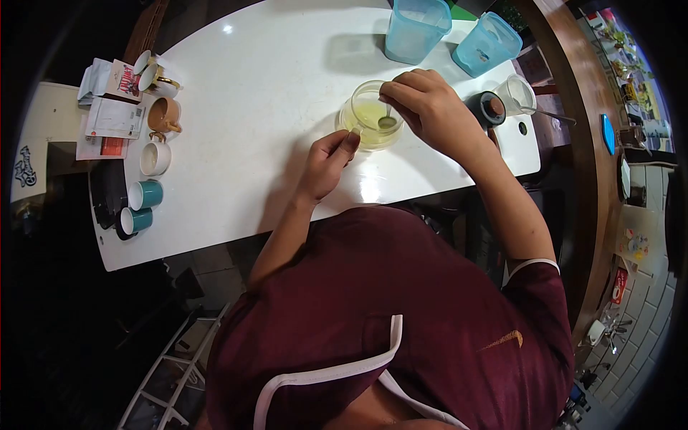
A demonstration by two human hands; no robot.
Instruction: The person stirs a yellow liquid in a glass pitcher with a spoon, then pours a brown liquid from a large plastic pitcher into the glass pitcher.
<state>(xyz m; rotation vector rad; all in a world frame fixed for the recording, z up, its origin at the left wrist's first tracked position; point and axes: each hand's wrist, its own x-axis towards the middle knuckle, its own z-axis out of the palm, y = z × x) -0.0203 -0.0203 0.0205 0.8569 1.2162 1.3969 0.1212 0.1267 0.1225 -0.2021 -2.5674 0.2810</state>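
A rounded clear glass pot (351, 117) holding pale yellow-green liquid stands on the white table. My left hand (326, 166) is closed at its near-left side, thumb and fingers pinched where the handle seems to be. Above the pot's right rim, my right hand (428, 107) pinches the upper end of a spoon (387, 122). The spoon's bowl is down inside the pot, at the liquid. Most of the spoon's handle is hidden behind my right fingers.
Two blue plastic containers (418, 32) stand at the far right. A dark-lidded jar (487, 109) and a clear cup (516, 95) with a spoon are near the right edge. Several cups, including a brown mug (163, 115), and packets (115, 118) line the left edge of the white table (251, 107).
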